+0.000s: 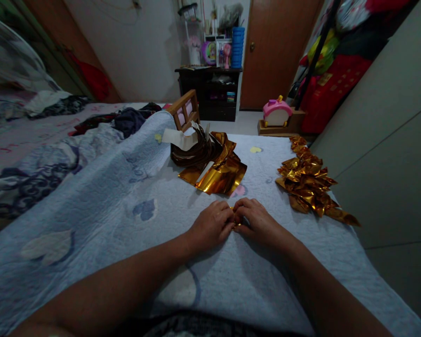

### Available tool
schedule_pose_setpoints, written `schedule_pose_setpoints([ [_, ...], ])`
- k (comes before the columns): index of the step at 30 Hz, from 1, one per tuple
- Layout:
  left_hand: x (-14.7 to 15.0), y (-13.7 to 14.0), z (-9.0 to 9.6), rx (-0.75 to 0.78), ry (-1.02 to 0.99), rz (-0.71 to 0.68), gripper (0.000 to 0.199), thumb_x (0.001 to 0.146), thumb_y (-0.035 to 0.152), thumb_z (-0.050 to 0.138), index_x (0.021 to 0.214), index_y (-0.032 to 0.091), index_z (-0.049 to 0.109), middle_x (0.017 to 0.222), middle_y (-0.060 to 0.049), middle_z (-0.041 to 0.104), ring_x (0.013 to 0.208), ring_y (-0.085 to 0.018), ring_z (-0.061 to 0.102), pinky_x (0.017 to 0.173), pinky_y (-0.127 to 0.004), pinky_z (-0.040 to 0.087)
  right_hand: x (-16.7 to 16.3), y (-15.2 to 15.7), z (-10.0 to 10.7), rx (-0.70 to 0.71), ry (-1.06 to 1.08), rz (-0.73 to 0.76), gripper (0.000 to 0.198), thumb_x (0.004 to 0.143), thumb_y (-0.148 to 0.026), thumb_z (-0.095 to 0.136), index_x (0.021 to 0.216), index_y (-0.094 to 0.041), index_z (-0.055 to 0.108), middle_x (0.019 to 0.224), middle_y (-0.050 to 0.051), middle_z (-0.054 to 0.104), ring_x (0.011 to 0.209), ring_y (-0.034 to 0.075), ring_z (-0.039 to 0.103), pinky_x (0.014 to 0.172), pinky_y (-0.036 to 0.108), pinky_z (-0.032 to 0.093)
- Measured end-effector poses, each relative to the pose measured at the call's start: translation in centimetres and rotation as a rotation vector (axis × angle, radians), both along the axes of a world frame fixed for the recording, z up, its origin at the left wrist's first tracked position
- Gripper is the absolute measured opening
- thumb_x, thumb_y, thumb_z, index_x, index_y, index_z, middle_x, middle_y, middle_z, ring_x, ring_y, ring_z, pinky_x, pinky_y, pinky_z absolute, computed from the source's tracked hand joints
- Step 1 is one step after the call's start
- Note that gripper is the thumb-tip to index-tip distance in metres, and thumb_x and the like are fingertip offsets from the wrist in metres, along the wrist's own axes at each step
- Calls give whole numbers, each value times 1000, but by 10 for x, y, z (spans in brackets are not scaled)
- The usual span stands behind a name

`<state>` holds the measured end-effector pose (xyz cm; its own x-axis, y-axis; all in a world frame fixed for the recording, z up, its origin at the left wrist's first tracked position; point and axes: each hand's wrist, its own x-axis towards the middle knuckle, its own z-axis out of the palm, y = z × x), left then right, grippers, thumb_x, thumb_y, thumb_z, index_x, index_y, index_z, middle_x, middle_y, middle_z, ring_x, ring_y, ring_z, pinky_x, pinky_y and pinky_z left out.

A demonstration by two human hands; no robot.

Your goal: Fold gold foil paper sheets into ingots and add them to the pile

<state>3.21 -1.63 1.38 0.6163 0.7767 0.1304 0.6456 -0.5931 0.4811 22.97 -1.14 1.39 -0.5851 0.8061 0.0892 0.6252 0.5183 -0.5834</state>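
Note:
My left hand (214, 222) and my right hand (254, 220) meet over the blue bedspread, fingers closed together on a small piece of gold foil paper (237, 225). Most of that piece is hidden behind my fingers. Just beyond my hands lies a loose stack of gold foil sheets (222, 175), with its paper-backed bundle (192, 147) curled at the left. To the right of my right hand sits a heap of folded gold foil pieces (307, 180), shiny and pointed, overlapping one another.
The blue heart-patterned bedspread (145, 252) covers the bed under my arms. Rumpled clothes (129, 119) lie to the left. A wooden rail (185, 112) stands behind the foil stack. Farther back are a dark cabinet (210, 96) and a pink toy (277, 112); a pale panel (389, 164) borders the right.

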Motion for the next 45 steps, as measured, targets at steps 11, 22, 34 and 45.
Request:
schedule_pose_setpoints([
  [11,-4,2,2,-82,-47,-49,7,90,13,58,91,19,57,99,-5,58,97,-22,53,88,-36,45,0,0,-1,-5,18,0,10,85,-14,73,85,-20,66,110,7,65,100,24,54,90,41,42],
  [22,-4,0,0,-64,-42,-24,9,91,13,58,95,19,54,99,-5,57,97,-23,51,89,-38,44,1,-1,4,-21,19,12,17,79,-14,76,83,-20,60,109,7,64,100,24,54,90,41,42],
  [34,-7,2,6,-144,-62,-59,6,92,12,60,89,18,59,99,-5,57,99,-21,51,89,-35,44,-4,-4,1,10,-4,-41,15,85,-18,76,83,-19,61,107,7,64,97,24,53,86,39,39],
  [45,-13,8,8,-272,-109,-83,6,93,17,63,87,18,62,99,-4,56,101,-21,51,91,-35,45,-10,-4,-8,32,-9,-120,19,80,-20,80,80,-19,62,110,6,64,98,25,53,84,38,38],
])
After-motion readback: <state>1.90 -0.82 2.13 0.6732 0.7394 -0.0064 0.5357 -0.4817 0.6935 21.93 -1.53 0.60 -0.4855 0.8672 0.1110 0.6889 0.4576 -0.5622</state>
